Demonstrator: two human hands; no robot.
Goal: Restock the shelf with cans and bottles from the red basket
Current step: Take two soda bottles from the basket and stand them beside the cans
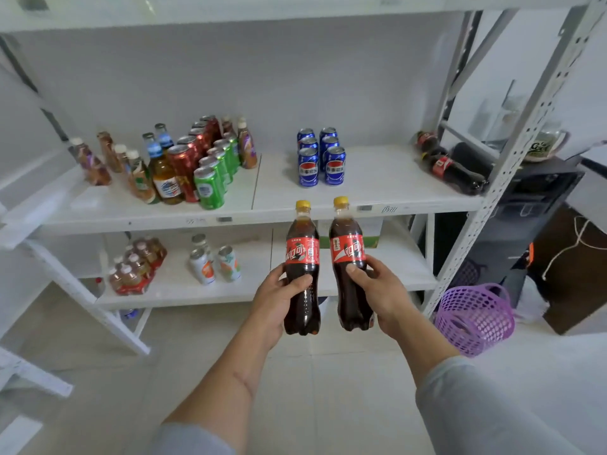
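Two cola bottles held upright side by side, just in front of the shelf's (410, 205) front edge, near its middle. Both have yellow caps and red labels, dark liquid.

Left hand (279, 297): grip clamped round the lower body of the left cola bottle (302, 257), thumb across the front below the label.

Right hand (377, 290): grip clamped round the lower body of the right cola bottle (348, 254), thumb on the label's lower edge. The two bottles are close but apart.

On the shelf, middle: six blue cans (320, 157) in two rows, upright. Left part: green cans (213, 178) and red cans (190, 159) in rows running to the back, with mixed bottles (138, 172) beside them toward the left edge. Right edge: two more cola bottles lying on their sides (450, 165).

Lower shelf (377, 254): a shrink-wrapped bottle pack (136, 267) at left, white patterned cans (215, 261) near the centre.

A purple mesh basket (476, 318) on the floor by the shelf's right upright. The red basket is out of view.
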